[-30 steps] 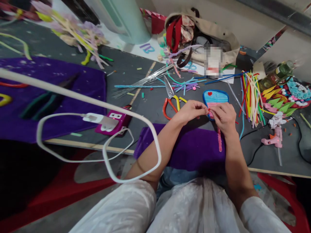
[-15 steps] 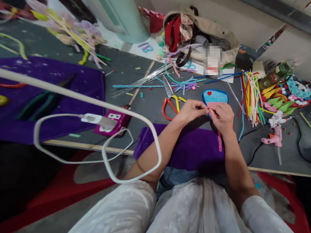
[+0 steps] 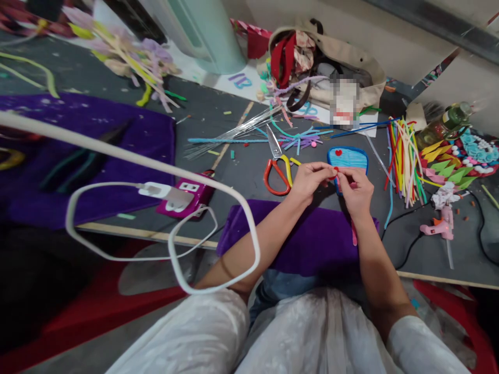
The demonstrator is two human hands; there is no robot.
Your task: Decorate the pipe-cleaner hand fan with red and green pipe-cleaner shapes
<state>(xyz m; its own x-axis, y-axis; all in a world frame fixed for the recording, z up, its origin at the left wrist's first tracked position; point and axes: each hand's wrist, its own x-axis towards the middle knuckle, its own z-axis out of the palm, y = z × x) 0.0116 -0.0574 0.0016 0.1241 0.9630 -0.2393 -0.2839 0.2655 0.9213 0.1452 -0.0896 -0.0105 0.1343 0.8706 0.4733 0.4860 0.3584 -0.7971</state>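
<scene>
Head view: left hand [image 3: 311, 182] and right hand [image 3: 356, 193], fingertips nearly meeting, pinch a small red piece [image 3: 336, 171], shape partly hidden. Behind it: a blue-rimmed, rounded panel [image 3: 351, 158], light blue above pink, bearing a red heart [image 3: 339, 152].

We can't make out the shape of that red bit [image 3: 335, 173], folks; fingertips of the left hand [image 3: 310, 180] and right hand [image 3: 357, 193] cover most of it. The right hand also hides some of the blue-and-pink piece [image 3: 348, 158]. Far side, something by the bag [image 3: 366, 61] is pixelated. Left, we get blurry pliers [image 3: 111, 135]; the mint jug's [image 3: 220, 47] top is cropped.
</scene>
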